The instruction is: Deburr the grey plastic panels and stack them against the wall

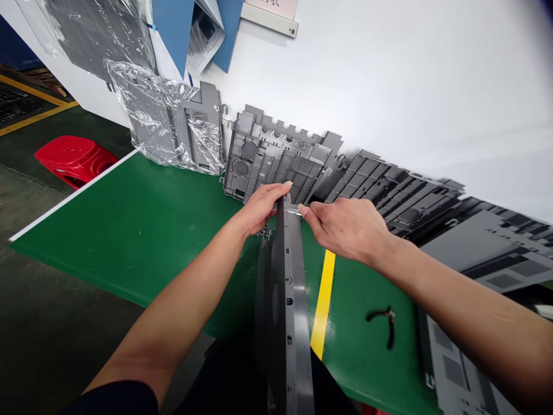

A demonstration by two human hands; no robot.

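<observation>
My left hand (259, 208) is closed over the top edge of an upright gray plastic panel (286, 300), and my right hand (348, 227) pinches a small blade (294, 212) against that edge. Below my right hand, cutters (386, 323) lie on the green table (142, 230), beside a yellow stripe (322, 302); beyond both hands, more gray moldings (276, 155) lean against a white wall (410, 86).

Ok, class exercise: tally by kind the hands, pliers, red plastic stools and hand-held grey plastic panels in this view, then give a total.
Hands, left and right: 2
Grey plastic panel held up: 1
Pliers: 1
Red plastic stool: 1
Total: 5
</observation>
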